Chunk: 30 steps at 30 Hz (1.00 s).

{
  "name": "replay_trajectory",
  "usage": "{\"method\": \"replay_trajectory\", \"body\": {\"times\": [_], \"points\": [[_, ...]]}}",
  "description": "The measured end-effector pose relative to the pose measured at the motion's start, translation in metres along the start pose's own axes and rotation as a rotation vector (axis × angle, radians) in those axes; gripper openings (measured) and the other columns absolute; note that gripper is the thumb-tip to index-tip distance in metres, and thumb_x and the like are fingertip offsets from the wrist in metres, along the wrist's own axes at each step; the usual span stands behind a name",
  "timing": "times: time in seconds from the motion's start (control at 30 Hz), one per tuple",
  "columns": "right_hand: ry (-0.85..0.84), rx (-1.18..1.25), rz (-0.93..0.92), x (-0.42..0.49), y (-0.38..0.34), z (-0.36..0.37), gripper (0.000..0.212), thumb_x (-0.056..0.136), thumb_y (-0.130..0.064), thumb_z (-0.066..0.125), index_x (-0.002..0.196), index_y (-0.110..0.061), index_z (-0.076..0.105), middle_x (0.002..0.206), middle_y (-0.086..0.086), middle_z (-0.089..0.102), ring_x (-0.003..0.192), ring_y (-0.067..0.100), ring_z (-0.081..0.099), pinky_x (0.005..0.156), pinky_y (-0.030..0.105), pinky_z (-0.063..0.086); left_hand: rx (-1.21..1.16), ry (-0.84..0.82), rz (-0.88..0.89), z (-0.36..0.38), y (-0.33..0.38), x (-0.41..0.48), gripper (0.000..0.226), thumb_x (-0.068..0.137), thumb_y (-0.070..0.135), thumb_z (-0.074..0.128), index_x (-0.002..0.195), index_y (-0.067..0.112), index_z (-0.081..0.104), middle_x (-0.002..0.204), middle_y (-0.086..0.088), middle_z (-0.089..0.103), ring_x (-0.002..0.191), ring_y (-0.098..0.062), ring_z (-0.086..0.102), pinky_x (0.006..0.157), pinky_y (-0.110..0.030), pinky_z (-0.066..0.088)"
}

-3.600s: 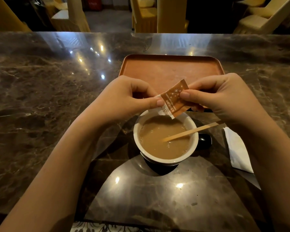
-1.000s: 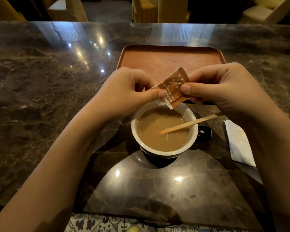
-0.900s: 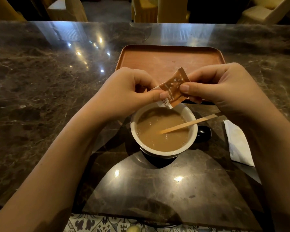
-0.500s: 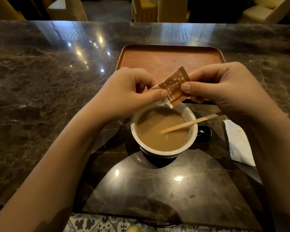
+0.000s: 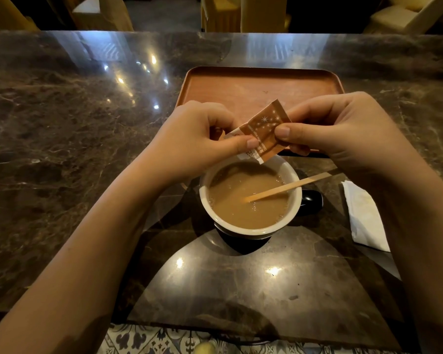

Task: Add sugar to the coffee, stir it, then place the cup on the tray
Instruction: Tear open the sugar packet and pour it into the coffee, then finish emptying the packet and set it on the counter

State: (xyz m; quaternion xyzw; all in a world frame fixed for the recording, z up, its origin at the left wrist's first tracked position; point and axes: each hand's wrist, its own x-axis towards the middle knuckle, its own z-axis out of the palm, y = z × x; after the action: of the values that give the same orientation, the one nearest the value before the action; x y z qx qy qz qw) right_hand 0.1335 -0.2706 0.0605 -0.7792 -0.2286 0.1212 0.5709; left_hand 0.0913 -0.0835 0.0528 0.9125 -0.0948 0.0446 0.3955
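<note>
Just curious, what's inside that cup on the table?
The cup holds light-brown coffee, with a wooden stirrer leaning in it over the rim. The stirrer's lower end is sunk in the opaque coffee; the cup's bottom cannot be seen.

Both hands pinch sugar packet, seemingly unopened, above cup

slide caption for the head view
Both hands pinch a sugar packet above the coffee cup.

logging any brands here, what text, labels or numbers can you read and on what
Sugar packet, pinched by the left hand and right hand: small white print near its lower edge, too small and blurred to read; only printed stars are clear.
Cup, stir stick, tray, napkin: no text visible.
</note>
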Motion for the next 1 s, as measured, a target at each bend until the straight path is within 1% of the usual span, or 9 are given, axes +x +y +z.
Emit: {"method": "replay_trajectory", "body": {"times": [0.2,0.37,0.43,0.53,0.67,0.77,0.83,0.9,1.0], "points": [[-0.016,0.053,0.04,0.001,0.002,-0.002,0.011,0.068,-0.018,0.067,0.079,-0.018,0.071,0.074,-0.006,0.075,0.065,0.007,0.065,0.057,0.013,0.053,-0.042,-0.005,0.019,-0.008,-0.001,-0.002,0.018,0.077,0.03,0.065,0.092,0.02,0.069,0.085,-0.002,0.065,0.068,-0.013,0.054,0.066,-0.024,0.046],[-0.072,0.215,0.167,0.005,0.006,-0.009,0.012,0.07,-0.013,0.065,0.081,-0.01,0.07,0.068,-0.002,0.073,0.052,0.004,0.058,0.054,0.012,0.05,-0.011,-0.09,0.158,-0.024,-0.005,-0.004,0.046,0.075,0.03,0.067,0.119,0.027,0.054,0.101,0.011,0.061,0.081,-0.017,0.057,0.07,-0.027,0.051],[-0.091,0.281,0.205,0.006,0.007,-0.01,0.017,0.067,-0.014,0.065,0.082,-0.008,0.07,0.067,0.0,0.072,0.052,0.004,0.057,0.053,0.012,0.049,0.035,-0.115,0.223,-0.023,-0.007,-0.004,0.041,0.076,0.029,0.065,0.116,0.027,0.057,0.107,0.008,0.061,0.084,-0.019,0.056,0.07,-0.03,0.05],[-0.108,0.294,0.218,0.006,0.007,-0.011,0.024,0.064,-0.017,0.066,0.087,-0.011,0.069,0.07,0.0,0.073,0.056,0.006,0.06,0.054,0.012,0.05,0.066,-0.038,0.269,-0.016,-0.007,-0.001,0.027,0.077,0.024,0.063,0.104,0.025,0.065,0.098,0.004,0.063,0.081,-0.019,0.057,0.067,-0.033,0.048],[-0.06,0.101,0.142,0.003,0.006,-0.008,0.039,0.066,-0.023,0.067,0.105,-0.02,0.063,0.084,0.008,0.073,0.068,0.014,0.066,0.065,0.023,0.057,0.012,0.106,0.266,-0.009,-0.004,0.0,0.016,0.079,0.018,0.059,0.093,0.022,0.067,0.088,0.009,0.064,0.076,-0.013,0.058,0.065,-0.022,0.048],[-0.061,0.015,0.093,0.001,0.002,-0.006,0.047,0.069,-0.031,0.063,0.115,-0.022,0.058,0.092,0.005,0.07,0.079,0.015,0.068,0.071,0.025,0.056,-0.036,0.098,0.243,-0.009,-0.001,0.0,0.017,0.079,0.018,0.057,0.093,0.019,0.067,0.088,0.01,0.064,0.076,-0.018,0.059,0.067,-0.03,0.049],[-0.06,-0.026,0.063,0.0,0.0,-0.006,0.039,0.075,-0.032,0.061,0.113,-0.023,0.06,0.095,-0.006,0.068,0.084,0.009,0.066,0.07,0.02,0.055,-0.073,0.042,0.231,-0.011,0.003,0.0,0.017,0.079,0.018,0.057,0.093,0.018,0.067,0.089,0.008,0.065,0.078,-0.02,0.06,0.071,-0.037,0.05],[-0.063,-0.038,0.045,0.0,-0.001,-0.007,0.026,0.08,-0.025,0.06,0.106,-0.023,0.065,0.091,-0.007,0.07,0.082,0.009,0.066,0.07,0.017,0.054,-0.13,-0.024,0.215,-0.013,0.008,0.001,0.018,0.078,0.02,0.056,0.093,0.018,0.066,0.09,0.006,0.065,0.081,-0.024,0.062,0.074,-0.042,0.052],[-0.086,0.052,0.067,0.0,-0.005,-0.009,0.018,0.072,-0.022,0.065,0.09,-0.02,0.069,0.076,-0.009,0.072,0.072,0.007,0.066,0.064,0.018,0.054,-0.195,-0.059,0.209,-0.018,0.016,0.0,0.016,0.08,0.017,0.058,0.094,0.019,0.065,0.091,0.007,0.065,0.086,-0.027,0.063,0.078,-0.045,0.052]]}}
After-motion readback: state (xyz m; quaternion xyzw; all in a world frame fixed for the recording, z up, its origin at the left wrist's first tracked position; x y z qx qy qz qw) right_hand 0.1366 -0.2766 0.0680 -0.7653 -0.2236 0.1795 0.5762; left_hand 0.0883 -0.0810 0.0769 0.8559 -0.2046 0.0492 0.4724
